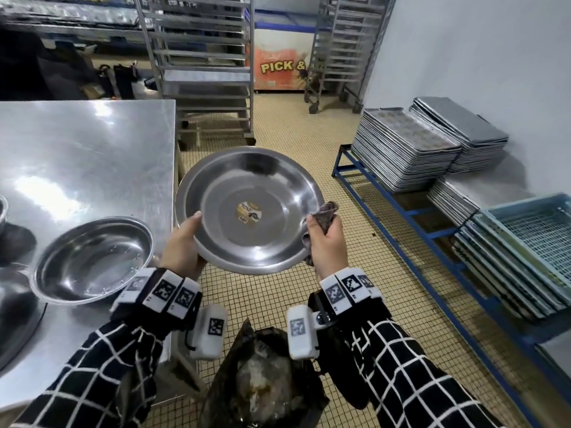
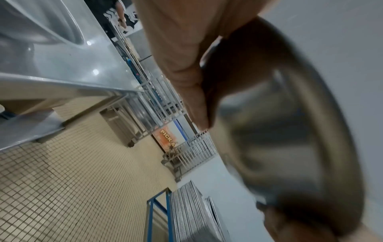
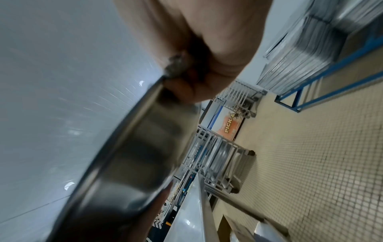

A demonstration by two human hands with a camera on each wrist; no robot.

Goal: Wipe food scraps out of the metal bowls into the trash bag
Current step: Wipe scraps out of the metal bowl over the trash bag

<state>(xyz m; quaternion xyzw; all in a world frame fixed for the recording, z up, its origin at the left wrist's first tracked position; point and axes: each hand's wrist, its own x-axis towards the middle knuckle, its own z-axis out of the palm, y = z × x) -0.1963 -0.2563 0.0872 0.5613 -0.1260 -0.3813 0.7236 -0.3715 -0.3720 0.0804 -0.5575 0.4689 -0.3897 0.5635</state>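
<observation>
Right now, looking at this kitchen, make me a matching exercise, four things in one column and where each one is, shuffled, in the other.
Things:
1. large metal bowl
2. smaller metal bowl
3. cloth
4. trash bag

Places:
A. on the steel table
B. on the floor, below the hands
C. gripped in the right hand
D. held up at its rim by the left hand

Pairs: 1-D, 2-A, 3-C, 4-B

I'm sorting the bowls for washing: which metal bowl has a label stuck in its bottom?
The held bowl, gripped by the left hand above the floor, has a sticker at its centre. The bowl on the table has a bare bottom.
</observation>
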